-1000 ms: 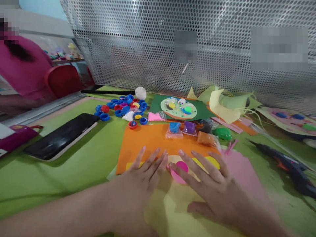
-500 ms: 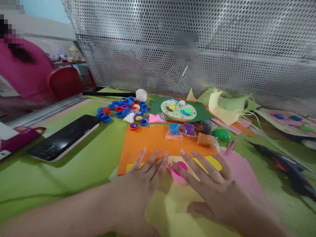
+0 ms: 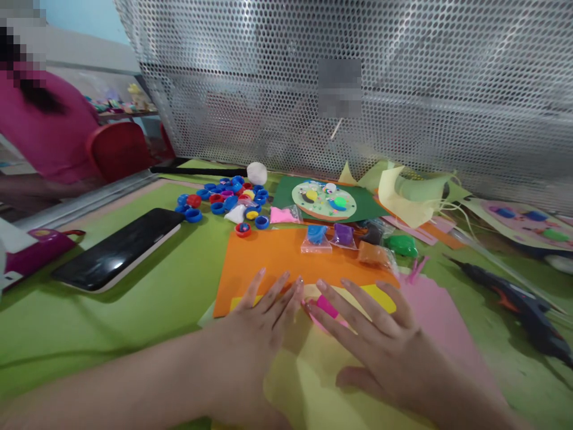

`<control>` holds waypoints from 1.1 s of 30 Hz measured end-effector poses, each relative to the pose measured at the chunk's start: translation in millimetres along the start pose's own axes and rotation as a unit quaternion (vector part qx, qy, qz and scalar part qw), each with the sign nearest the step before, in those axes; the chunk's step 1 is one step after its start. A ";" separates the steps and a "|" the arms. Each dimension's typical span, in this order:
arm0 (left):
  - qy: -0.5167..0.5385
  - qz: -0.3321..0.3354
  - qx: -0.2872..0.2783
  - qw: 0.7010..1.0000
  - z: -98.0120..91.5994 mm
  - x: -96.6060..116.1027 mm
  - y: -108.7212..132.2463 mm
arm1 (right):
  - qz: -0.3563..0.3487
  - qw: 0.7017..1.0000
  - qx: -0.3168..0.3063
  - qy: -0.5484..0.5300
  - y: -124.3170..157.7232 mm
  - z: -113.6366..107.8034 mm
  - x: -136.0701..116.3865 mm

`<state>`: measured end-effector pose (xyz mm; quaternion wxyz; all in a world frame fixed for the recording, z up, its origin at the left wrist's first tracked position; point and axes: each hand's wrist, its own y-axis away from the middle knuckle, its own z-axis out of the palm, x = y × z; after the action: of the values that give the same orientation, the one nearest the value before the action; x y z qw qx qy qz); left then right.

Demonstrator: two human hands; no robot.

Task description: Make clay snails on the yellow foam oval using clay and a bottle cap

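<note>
- Left hand point(image 3: 253, 331) lies with fingers straight and a little spread over the near left part of the orange sheet point(image 3: 264, 257); it has nothing pinched.
- Between the hands, by the near side of the orange sheet, is the bright pink disc point(image 3: 326, 306), partly hidden by fingers. I judge it light, thin and rather soft, easy to bend or mark; it would be best lifted by its rim. Its material I cannot tell.
- Right hand point(image 3: 385, 343) is more widely spread, near right of the orange sheet, with fingers across the disc, nothing gripped. How hard it presses, I cannot tell.
- Left of the orange sheet, on the green tabletop point(image 3: 179, 280), lies a black smartphone point(image 3: 119, 249); beyond its left corner, blue and red bottle caps point(image 3: 218, 208). Clay packets point(image 3: 344, 234) sit on its far right part; right of it, pink paper point(image 3: 441, 310) and a glue gun point(image 3: 514, 301).
- Room: far left of the orange sheet, a person in pink point(image 3: 54, 125) beside a red chair point(image 3: 119, 149); behind the sheet, a perforated metal panel point(image 3: 233, 119).
</note>
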<state>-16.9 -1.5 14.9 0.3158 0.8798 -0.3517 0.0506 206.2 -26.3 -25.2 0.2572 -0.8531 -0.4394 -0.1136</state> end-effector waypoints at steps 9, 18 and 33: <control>0.006 -0.030 0.011 0.999 0.5 2.9 1.9 | 0.021 0.999 -0.046 0.010 -2.4 -0.8 -5.1; -0.028 -0.018 0.025 0.999 8.7 -1.6 1.0 | 0.022 0.999 -0.039 0.022 -1.9 1.7 -4.7; -0.031 -0.024 0.009 0.999 4.4 1.2 2.4 | 0.028 0.998 -0.046 0.039 -1.5 5.1 -4.6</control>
<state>-18.1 -6.1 13.1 0.2975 0.8920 -0.3399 0.0188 202.2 -26.1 -30.9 0.2373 -0.8710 -0.3994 -0.1596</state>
